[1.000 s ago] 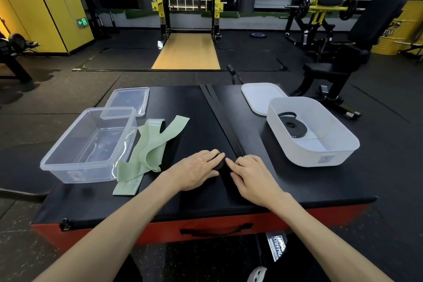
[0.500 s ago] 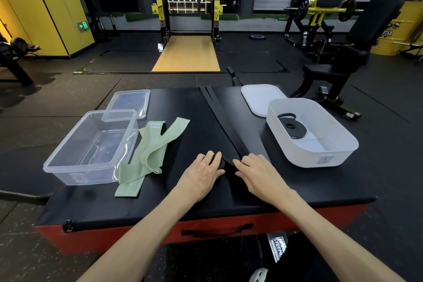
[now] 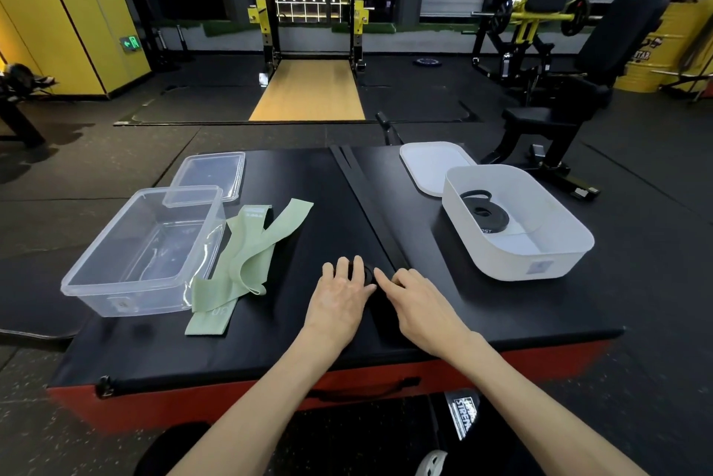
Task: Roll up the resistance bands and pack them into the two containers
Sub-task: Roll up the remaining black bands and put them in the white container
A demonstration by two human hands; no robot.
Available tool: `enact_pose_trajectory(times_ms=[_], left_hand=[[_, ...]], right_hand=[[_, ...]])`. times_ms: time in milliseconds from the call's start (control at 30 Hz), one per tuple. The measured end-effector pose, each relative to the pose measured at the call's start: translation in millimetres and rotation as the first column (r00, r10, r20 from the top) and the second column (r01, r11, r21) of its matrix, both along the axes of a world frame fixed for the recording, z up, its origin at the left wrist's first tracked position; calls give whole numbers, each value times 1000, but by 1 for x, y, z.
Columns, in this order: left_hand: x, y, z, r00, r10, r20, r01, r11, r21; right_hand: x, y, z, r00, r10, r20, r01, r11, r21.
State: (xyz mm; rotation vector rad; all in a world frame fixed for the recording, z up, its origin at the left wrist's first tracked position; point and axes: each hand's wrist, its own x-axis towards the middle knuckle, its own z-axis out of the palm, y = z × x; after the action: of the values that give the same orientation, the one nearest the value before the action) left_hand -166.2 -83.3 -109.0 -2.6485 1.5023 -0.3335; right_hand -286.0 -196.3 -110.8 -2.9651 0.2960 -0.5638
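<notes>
Head view. A black band (image 3: 366, 197) is laid lengthwise along a black padded platform (image 3: 482, 305); its rolled near end (image 3: 367, 273) is pressed under the straight fingers of the left hand (image 3: 339, 298), while the right hand (image 3: 420, 305) is set on the strip just beside it, its grip undetermined. Green bands (image 3: 250, 255) are heaped against a clear container (image 3: 127, 298). A coiled black band (image 3: 484, 211) is seen inside a white container (image 3: 513, 263).

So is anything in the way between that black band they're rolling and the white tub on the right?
Nothing visible. Only bare black padded platform lies between the half-rolled black band and the open white plastic tub. Its white lid lies behind it, and one coiled black band sits inside.
</notes>
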Motion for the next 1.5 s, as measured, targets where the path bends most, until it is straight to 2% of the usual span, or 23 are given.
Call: enact_pose_trajectory(times_ms=[100,200,300,400,533,600,733,833,1133,1267,1500], left_hand=[[-7,3,8,998,50,-48,-53,996,-65],[-4,7,7,995,18,-102,-25,998,-65],[3,16,7,981,-107,-162,96,992,-77],[16,20,19,948,-217,-231,223,975,-2],[41,11,40,848,-332,-414,402,911,94],[50,7,43,811,-382,-443,473,873,114],[48,13,33,838,-460,-295,502,861,82],[40,21,21,871,-437,-227,445,895,-16],[27,18,11,932,-321,-169,319,947,-43],[20,12,5,967,-254,-16,253,967,-42],[0,12,16,986,-157,50,156,987,31]], right_hand=[[7,5,1,1000,-5,23,5,1000,24],[8,7,-1,1000,4,21,-4,1000,21],[7,4,-1,999,12,33,-12,1000,24],[7,5,2,999,12,47,-13,1000,20],[3,5,3,999,-14,30,14,1000,1],[1,-1,3,1000,1,-16,-1,1000,-4],[-3,-13,4,991,94,-96,-90,995,43],[-3,-19,5,987,98,-128,-102,994,-31],[-9,-26,8,999,-2,44,9,988,-155],[-6,-19,11,997,36,75,-23,986,-165],[-4,-4,6,996,39,84,-19,975,-219]])
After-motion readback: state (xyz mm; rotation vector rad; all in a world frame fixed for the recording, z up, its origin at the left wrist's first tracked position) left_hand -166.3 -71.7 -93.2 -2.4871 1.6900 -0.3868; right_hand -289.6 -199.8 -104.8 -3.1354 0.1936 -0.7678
